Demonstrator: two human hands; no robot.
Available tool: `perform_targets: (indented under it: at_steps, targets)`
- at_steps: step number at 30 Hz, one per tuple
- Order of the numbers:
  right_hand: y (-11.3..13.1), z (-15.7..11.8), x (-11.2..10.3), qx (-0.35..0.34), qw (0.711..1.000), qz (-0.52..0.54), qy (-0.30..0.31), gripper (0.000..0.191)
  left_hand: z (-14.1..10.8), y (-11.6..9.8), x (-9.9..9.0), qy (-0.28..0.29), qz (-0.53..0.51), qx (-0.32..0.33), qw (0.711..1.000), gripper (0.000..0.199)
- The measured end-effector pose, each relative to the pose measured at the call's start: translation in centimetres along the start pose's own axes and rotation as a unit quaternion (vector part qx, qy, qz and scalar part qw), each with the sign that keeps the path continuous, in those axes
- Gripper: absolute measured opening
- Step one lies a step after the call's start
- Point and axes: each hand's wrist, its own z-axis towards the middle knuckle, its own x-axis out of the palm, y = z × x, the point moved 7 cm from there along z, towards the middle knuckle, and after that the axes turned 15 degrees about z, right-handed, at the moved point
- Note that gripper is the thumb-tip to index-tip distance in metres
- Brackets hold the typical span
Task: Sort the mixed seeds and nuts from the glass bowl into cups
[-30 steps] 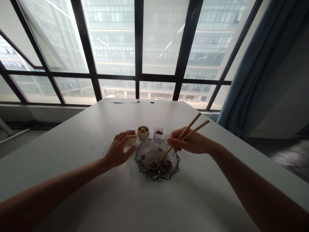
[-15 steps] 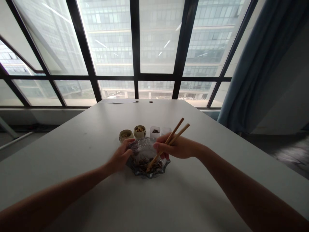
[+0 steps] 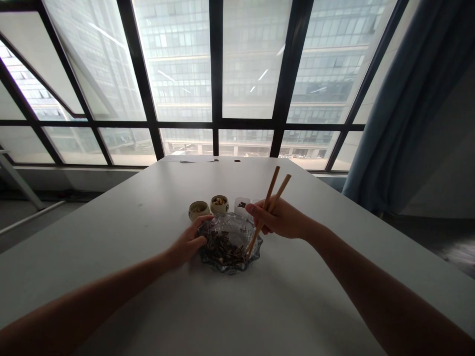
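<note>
Dark, character-like marks show on the outer walls of two small cream pots (image 3: 196, 216) (image 3: 218, 209), one mark on each, too small to read. The pots stand side by side on the white surface (image 3: 222, 316), just beyond a single glass bowl (image 3: 237, 225) with a scalloped rim. The right pot holds several yellow-brown pieces; the contents of the left one are dim and hard to tell.

Right of the pots stands a whitish square container (image 3: 240, 210) with a few dark bits inside. A second pale shape beside it is mostly hidden by the right hand (image 3: 282, 217), so I cannot tell exactly what it is.

The glass bowl sits upright at the middle of the surface, with many dark, elongated pieces (image 3: 222, 249) heaped in its near and left parts, too many and too blurred to count. The fingers of the left hand (image 3: 187, 242) grasp its left rim. The fingers of the right hand grasp two wooden chopsticks (image 3: 281, 188), whose lower ends reach down into the right side of the bowl, beside the heap.

At the far end of the surface lie white paper (image 3: 191, 158) and two dark round spots (image 3: 237, 160). One blue curtain (image 3: 386, 123) hangs at the right of the windows (image 3: 248, 64).
</note>
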Motion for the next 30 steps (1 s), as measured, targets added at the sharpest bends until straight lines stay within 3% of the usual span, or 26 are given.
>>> perform_targets:
  at_steps: [5,12,15,18,22,26,30]
  targets:
    - [-1.5,0.4,2.2,0.034,0.998,0.014,0.047,0.055,0.5,1.1,0.1,-0.018,-0.068,-0.032,0.997,0.05]
    - [-1.0,0.7,3.0,-0.045,0.999,-0.013,0.01,0.053,0.5,2.2,0.3,-0.026,-0.177,-0.106,0.978,0.058]
    - [-0.7,0.6,2.2,-0.072,0.996,-0.01,-0.052,0.053,0.5,2.1,0.2,-0.032,-0.164,-0.102,0.981,0.056]
    - [-0.7,0.7,2.5,-0.091,0.992,-0.006,-0.085,0.051,0.4,1.8,0.3,-0.002,-0.155,-0.086,0.984,0.059]
    - [-1.0,0.8,3.9,-0.099,0.994,-0.003,-0.05,0.043,0.4,1.7,0.7,0.034,-0.148,-0.061,0.986,0.065]
    - [-1.4,0.7,4.2,-0.07,0.998,0.003,-0.005,0.042,0.5,2.0,0.7,0.022,-0.105,-0.04,0.993,0.062]
    - [-1.7,0.7,3.1,-0.045,0.998,0.013,-0.038,0.048,0.6,2.1,0.6,0.01,-0.057,-0.031,0.998,0.059]
